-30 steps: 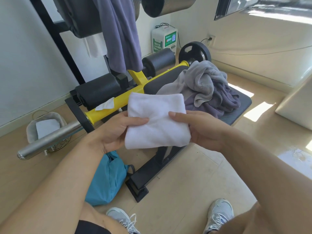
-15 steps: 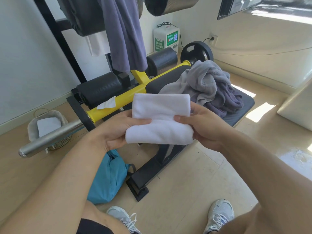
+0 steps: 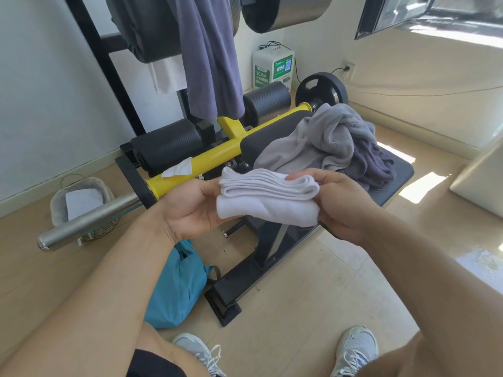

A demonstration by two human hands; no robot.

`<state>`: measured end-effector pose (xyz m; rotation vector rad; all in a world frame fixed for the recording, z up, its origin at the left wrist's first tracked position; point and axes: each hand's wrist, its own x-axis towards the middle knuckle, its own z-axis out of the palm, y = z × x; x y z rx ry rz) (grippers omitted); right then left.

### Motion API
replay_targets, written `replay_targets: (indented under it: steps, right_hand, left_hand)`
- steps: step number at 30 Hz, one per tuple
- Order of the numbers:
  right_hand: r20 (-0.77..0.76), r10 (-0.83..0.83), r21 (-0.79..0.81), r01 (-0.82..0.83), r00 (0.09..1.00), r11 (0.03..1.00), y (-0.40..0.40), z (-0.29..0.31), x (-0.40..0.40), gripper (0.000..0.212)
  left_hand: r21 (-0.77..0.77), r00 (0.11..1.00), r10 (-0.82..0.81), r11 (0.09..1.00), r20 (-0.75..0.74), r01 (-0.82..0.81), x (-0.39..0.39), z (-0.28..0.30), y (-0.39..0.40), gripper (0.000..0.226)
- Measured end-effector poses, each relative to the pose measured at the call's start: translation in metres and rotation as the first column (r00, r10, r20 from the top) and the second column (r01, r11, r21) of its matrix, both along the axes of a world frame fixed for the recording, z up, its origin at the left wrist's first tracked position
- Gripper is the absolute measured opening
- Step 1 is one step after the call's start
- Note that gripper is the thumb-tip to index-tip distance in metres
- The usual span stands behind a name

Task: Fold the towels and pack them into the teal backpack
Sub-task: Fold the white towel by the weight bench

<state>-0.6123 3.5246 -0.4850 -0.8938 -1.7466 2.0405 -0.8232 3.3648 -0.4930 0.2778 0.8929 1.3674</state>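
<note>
Your left hand (image 3: 190, 210) & right hand (image 3: 340, 202) both pinch the folded white towel (image 3: 268, 200) from opposite ends, holding it up in front of the bench surface (image 3: 392, 186), layered edges facing you. Grey towels (image 3: 334, 142) lie heaped on that surface, w/ a purple-grey one (image 3: 209, 55) draped over the rack above. The teal backpack (image 3: 177, 287) sits on the floor under your left forearm.
</note>
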Motion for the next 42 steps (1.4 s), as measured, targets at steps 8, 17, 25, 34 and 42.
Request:
replay_targets:
  steps: [8, 17, 25, 34, 42]
  right_hand:
    - [-0.003, 0.027, 0.545, -0.021, 1.000, 0.838, -0.004, 0.000, 0.004, 0.058]
    - [0.102, 0.116, 0.718, -0.154, 0.988, 0.678, 0.007, -0.008, 0.001, 0.076]
    - [0.224, 0.301, 0.528, -0.375, 0.927, 0.762, 0.010, -0.001, 0.013, 0.066]
    - [0.420, 0.060, 0.845, -0.414, 0.905, 0.339, -0.037, 0.003, 0.000, 0.071]
    - [0.004, -0.134, 0.292, 0.127, 0.991, 0.948, -0.027, -0.002, -0.008, 0.030]
  left_hand:
    - [-0.209, 0.967, -0.119, 0.975, -0.227, 0.071, 0.023, 0.001, 0.008, 0.078]
    - [-0.236, 0.958, -0.105, 0.971, -0.269, 0.041, 0.023, -0.002, 0.008, 0.048]
    - [-0.218, 0.943, -0.041, 0.975, -0.330, -0.034, 0.019, -0.005, 0.009, 0.045]
    - [-0.224, 0.910, -0.075, 0.974, -0.407, -0.020, 0.027, -0.002, 0.011, 0.039]
    - [-0.104, 0.822, 0.113, 0.973, -0.559, -0.204, 0.030, -0.004, 0.014, 0.048]
